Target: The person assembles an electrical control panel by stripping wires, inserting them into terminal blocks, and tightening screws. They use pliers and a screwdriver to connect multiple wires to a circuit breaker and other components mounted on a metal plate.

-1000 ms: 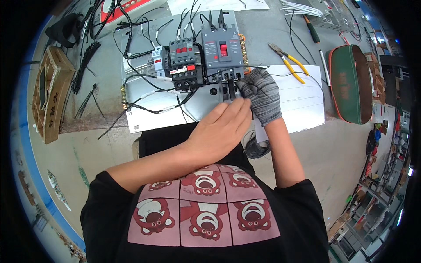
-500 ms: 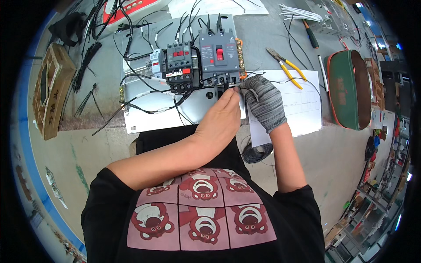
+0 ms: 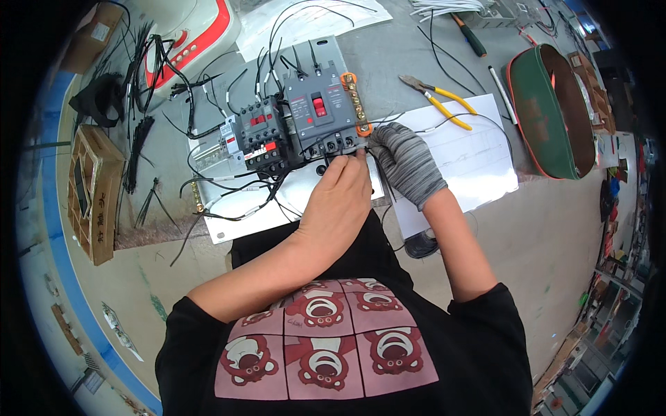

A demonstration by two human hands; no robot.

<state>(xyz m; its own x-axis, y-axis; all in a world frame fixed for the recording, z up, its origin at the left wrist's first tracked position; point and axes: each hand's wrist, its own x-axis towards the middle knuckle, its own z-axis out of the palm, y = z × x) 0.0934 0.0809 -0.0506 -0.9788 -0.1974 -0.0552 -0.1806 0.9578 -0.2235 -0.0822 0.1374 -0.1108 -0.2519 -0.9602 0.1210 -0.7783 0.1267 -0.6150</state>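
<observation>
A grey circuit breaker (image 3: 320,107) with a red toggle stands on a metal mounting plate (image 3: 232,225), beside a contactor (image 3: 262,132) with several black wires. At the breaker's lower terminals my bare left hand (image 3: 338,196) has its fingers pressed together. What lies between those fingertips is hidden. Close to its right, my right hand (image 3: 409,166), in a grey knitted glove, is closed in a pinch on a black wire (image 3: 431,129) at the breaker's lower right corner. The wire runs on over a white paper sheet (image 3: 479,166). A brass terminal strip (image 3: 356,104) with orange ends sits just above the glove.
Yellow-handled pliers (image 3: 444,104) lie partly on the paper. A green bag (image 3: 541,111), a white pen (image 3: 503,95) and a screwdriver (image 3: 470,36) are at the right. A wooden box (image 3: 104,194) and black cable ties (image 3: 139,152) are at the left. A wire coil (image 3: 421,245) hangs below the table edge.
The view has shifted and turned, so the plate now looks tilted and further left. Both hands stay at the breaker's lower right terminals, the fingertips slightly further apart.
</observation>
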